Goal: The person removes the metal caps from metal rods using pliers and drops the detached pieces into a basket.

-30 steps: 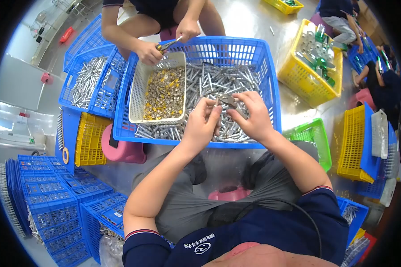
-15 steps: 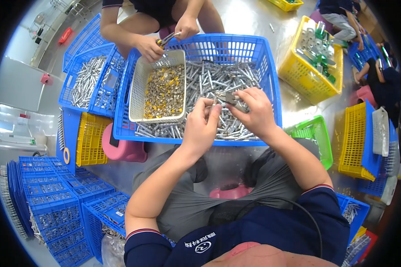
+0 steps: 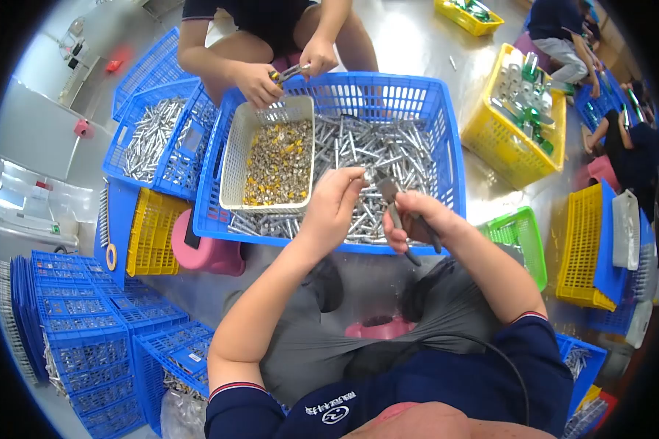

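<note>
My right hand (image 3: 426,218) is closed round a pair of pliers (image 3: 389,192), with the handles spread and the jaws pointing up and left. My left hand (image 3: 331,208) pinches thumb to fingers just left of the jaws; what sits at its fingertips is too small to make out. Both hands are over a large blue basket (image 3: 271,238) holding many thin silver metal tubes (image 3: 355,219). A white perforated basket (image 3: 234,199) stands inside it on the left, filled with small brass-coloured and yellow pieces (image 3: 278,161).
Across the basket, a person's hands (image 3: 260,84) hold another pair of pliers (image 3: 289,74). Blue crates of silver tubes (image 3: 154,139) stand at the left. On the right are a yellow basket (image 3: 501,157) with green and clear items and a green basket (image 3: 531,241).
The pliers have come away from my left fingertips, and their handles have spread in my right hand. My right hand has turned and lowered. The view has shifted slightly.
</note>
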`<action>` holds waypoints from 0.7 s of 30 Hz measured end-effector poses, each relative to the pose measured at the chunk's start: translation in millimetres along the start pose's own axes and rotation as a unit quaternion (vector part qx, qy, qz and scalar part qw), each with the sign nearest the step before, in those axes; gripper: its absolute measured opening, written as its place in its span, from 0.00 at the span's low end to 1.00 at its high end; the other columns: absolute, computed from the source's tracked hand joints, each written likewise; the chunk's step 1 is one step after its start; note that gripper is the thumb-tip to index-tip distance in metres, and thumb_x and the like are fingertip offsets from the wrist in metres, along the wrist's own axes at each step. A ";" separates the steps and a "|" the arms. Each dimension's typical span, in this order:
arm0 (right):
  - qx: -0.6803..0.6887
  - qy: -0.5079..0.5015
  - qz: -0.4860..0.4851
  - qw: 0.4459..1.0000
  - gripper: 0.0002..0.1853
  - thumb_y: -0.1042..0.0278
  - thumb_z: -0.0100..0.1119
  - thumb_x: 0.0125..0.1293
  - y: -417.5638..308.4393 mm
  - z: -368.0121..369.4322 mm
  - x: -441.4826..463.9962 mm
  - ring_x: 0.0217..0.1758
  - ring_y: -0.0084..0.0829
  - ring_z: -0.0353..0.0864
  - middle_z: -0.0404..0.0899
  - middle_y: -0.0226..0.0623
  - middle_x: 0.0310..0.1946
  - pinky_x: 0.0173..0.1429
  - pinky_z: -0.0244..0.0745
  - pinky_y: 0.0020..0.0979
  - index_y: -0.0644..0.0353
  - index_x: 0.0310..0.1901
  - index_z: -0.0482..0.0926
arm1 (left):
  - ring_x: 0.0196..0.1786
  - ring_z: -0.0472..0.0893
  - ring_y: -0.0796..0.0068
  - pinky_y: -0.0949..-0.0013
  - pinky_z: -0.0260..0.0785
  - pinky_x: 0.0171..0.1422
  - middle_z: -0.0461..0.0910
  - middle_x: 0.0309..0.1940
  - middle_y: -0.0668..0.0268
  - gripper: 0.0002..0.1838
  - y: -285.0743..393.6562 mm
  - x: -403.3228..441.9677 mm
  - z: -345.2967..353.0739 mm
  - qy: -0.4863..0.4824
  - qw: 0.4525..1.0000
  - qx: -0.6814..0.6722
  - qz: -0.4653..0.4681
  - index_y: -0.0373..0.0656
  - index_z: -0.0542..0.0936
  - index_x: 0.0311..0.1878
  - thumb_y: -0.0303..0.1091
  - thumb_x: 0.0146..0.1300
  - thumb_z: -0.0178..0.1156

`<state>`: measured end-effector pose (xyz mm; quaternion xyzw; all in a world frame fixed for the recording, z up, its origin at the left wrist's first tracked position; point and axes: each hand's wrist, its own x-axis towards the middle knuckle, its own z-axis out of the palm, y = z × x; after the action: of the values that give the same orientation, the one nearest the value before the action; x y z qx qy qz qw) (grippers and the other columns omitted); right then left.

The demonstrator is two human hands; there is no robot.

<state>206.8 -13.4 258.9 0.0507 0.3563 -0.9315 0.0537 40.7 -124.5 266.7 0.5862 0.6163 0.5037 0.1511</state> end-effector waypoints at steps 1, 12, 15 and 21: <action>0.018 -0.003 0.014 1.000 0.26 0.46 0.42 0.65 2.0 2.6 -0.9 0.26 0.32 0.73 0.70 0.33 0.20 0.34 0.70 0.32 0.65 0.33 0.76 | 0.35 0.71 0.78 0.73 0.64 0.43 0.72 0.29 0.67 0.10 -0.2 -3.2 4.2 0.022 1.000 0.000 0.000 0.36 0.71 0.44 0.32 0.68 0.43; 0.112 -0.012 0.014 0.994 0.26 0.45 0.40 0.66 11.8 5.8 2.7 0.25 0.32 0.71 0.69 0.34 0.19 0.35 0.67 0.31 0.63 0.33 0.76 | 0.16 0.56 0.88 0.85 0.46 0.15 0.57 0.18 0.77 0.10 34.9 -6.0 14.6 0.024 0.773 -0.551 -0.312 0.48 0.67 0.37 0.43 0.69 0.43; 0.087 -0.028 0.022 0.996 0.26 0.46 0.41 0.66 18.5 -1.2 2.6 0.25 0.33 0.71 0.69 0.34 0.19 0.35 0.67 0.31 0.64 0.33 0.76 | 0.17 0.55 0.88 0.84 0.45 0.15 0.56 0.18 0.76 0.10 20.6 1.5 5.6 0.176 0.707 -0.593 -0.343 0.49 0.67 0.36 0.43 0.69 0.42; -0.032 0.024 -0.040 0.998 0.26 0.47 0.45 0.66 19.7 1.2 -2.0 0.28 0.32 0.75 0.75 0.38 0.23 0.36 0.71 0.33 0.69 0.35 0.76 | 0.14 0.54 0.88 0.82 0.45 0.14 0.55 0.15 0.77 0.13 16.5 7.6 -24.6 0.121 0.828 -0.484 -0.256 0.46 0.68 0.44 0.45 0.66 0.47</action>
<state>211.4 -28.6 247.1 0.0574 0.3886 -0.9196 0.0098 28.9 -132.0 294.0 0.1940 0.4350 0.7475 0.4630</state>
